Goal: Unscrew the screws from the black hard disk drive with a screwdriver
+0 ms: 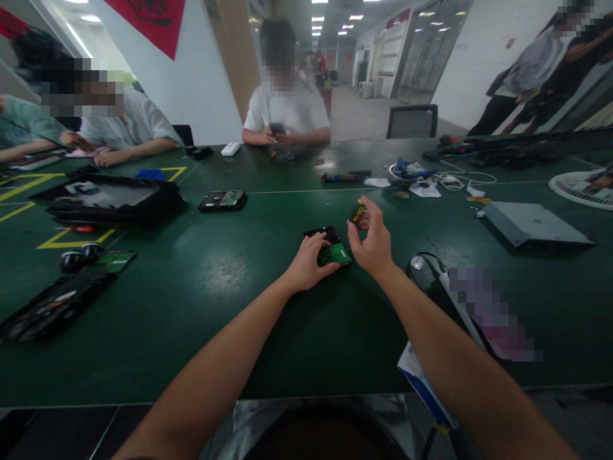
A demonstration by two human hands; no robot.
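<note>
Device [339, 254]: black and green, on the table [306, 345].
Left hand [310, 260]: gripping the device between thumb and fingers.
Right hand [372, 239]: grasping a tool [356, 211] (yellow and black).

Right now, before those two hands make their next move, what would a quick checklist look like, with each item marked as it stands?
1. Black device with the green board lies on the table: ok.
2. Left hand is on that device: ok, the fingers reach over it.
3. Right hand has the yellow-and-black tool: ok, held in the fingers.
4. Tool touches the device: not ok, it is held up, apart from it.
5. Tool's tip is the right shape: cannot tell, too small to make out.
6. White power strip or similar pale object is identified: cannot tell, it is partly pixelated.
</note>
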